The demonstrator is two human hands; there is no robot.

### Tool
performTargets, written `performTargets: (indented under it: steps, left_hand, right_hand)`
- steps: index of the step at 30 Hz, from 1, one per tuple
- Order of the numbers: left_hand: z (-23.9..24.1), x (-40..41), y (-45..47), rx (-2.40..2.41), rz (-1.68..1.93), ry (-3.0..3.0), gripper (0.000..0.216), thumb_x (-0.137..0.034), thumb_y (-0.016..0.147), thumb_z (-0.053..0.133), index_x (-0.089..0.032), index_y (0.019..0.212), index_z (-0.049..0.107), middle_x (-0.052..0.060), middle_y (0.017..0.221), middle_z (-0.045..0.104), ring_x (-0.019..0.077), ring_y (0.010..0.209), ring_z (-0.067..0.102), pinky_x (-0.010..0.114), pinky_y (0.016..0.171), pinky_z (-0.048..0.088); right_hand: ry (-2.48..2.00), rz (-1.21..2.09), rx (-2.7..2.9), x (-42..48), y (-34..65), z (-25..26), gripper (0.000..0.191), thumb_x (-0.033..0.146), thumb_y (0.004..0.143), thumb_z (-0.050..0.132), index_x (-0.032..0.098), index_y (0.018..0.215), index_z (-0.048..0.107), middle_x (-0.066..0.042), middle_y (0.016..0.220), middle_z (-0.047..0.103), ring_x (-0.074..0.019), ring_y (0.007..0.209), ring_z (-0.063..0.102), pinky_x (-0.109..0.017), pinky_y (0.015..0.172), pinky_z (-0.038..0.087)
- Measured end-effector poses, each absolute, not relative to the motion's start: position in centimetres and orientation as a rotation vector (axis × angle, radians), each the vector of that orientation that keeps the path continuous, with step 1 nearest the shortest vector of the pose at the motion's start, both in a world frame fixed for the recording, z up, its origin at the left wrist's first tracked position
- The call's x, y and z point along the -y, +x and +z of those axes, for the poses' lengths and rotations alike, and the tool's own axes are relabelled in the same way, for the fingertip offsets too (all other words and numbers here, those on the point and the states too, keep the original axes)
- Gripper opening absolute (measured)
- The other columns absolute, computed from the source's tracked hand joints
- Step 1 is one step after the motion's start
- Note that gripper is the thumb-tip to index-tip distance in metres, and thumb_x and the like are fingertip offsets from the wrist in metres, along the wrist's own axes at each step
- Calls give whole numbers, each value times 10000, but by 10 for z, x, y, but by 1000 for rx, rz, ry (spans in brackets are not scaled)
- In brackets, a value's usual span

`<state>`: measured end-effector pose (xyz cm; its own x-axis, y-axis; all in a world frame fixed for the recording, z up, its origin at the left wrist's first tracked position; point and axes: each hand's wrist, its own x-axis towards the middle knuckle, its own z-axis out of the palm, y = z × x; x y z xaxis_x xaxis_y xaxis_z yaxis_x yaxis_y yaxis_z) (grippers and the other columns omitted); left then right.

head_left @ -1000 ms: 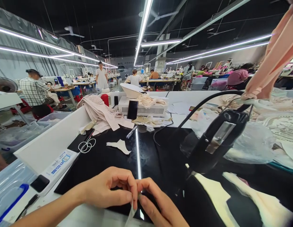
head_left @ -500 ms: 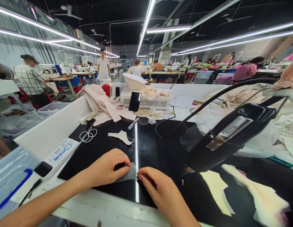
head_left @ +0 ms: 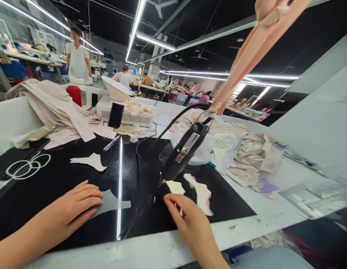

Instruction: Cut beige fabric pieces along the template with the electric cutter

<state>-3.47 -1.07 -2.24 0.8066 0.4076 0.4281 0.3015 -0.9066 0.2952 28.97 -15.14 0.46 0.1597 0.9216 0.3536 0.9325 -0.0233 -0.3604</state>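
My left hand (head_left: 74,209) lies with its fingers stretched out on a grey translucent cut piece (head_left: 113,201) on the black work mat (head_left: 86,231). To the right, my right hand (head_left: 192,216) has thumb and forefinger pinched together above the mat; what they hold, if anything, I cannot make out. Just beyond its fingertips lies a pale yellow cut piece (head_left: 175,187), with a cream fabric piece (head_left: 201,194) to its right. Over them hangs a black hand-held tool (head_left: 180,151) with a metal plate and a narrow tip, tied to a pink fabric strip (head_left: 246,61).
A white cut piece (head_left: 91,161), tweezers-like metal tools (head_left: 111,143) and a coiled white cable (head_left: 27,168) lie on the mat. Behind stand a phone (head_left: 116,116), a vented white box (head_left: 134,117) and pink-beige fabric strips (head_left: 61,112). Fabric bundles (head_left: 246,157) lie right. A person (head_left: 77,59) stands beyond.
The view has swung right. My right hand has left the grey piece and moved right toward the yellow piece. My left hand's fingers, earlier pinching the grey piece, now lie flat on it.
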Motion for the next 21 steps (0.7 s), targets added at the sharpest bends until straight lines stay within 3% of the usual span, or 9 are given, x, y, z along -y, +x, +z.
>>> performTargets:
  steps: [4, 8, 15, 21]
  left_hand:
    - [-31, 7, -38, -511, 757, 2871, 314, -256, 900, 625, -351, 1193, 687, -47, 1194, 726, 175, 1111, 690, 311, 1147, 409]
    - [-46, 4, -42, -535, 768, 2959, 328, -257, 916, 590, -321, 1227, 669, -18, 1268, 690, 177, 1156, 666, 343, 1194, 345]
    - [-49, -1, -43, -505, 802, 3004, 329, -222, 908, 597, -302, 1223, 650, -50, 1239, 695, 132, 1165, 650, 271, 1237, 221]
    - [-19, 8, -37, -652, 858, 2818, 215, -235, 981, 515, -273, 1131, 666, -31, 1119, 717, 126, 1059, 679, 314, 1192, 351]
  right_hand:
    - [-2101, -259, 1580, 159, 343, 9, 315, 440, 990, 459, 233, 988, 697, -72, 934, 746, -239, 802, 675, -349, 711, 514]
    - [-2208, -433, 1541, 154, 373, 5, 335, 424, 979, 450, 204, 1035, 696, -103, 983, 733, -273, 842, 637, -404, 769, 489]
    - [-2395, -596, 1548, 129, 381, -3, 245, 312, 966, 536, 154, 1052, 702, -96, 936, 712, -229, 847, 644, -366, 762, 488]
    - [-2431, -594, 1582, 122, 388, 0, 314, 262, 950, 470, 179, 949, 774, -140, 893, 741, -296, 796, 675, -374, 673, 466]
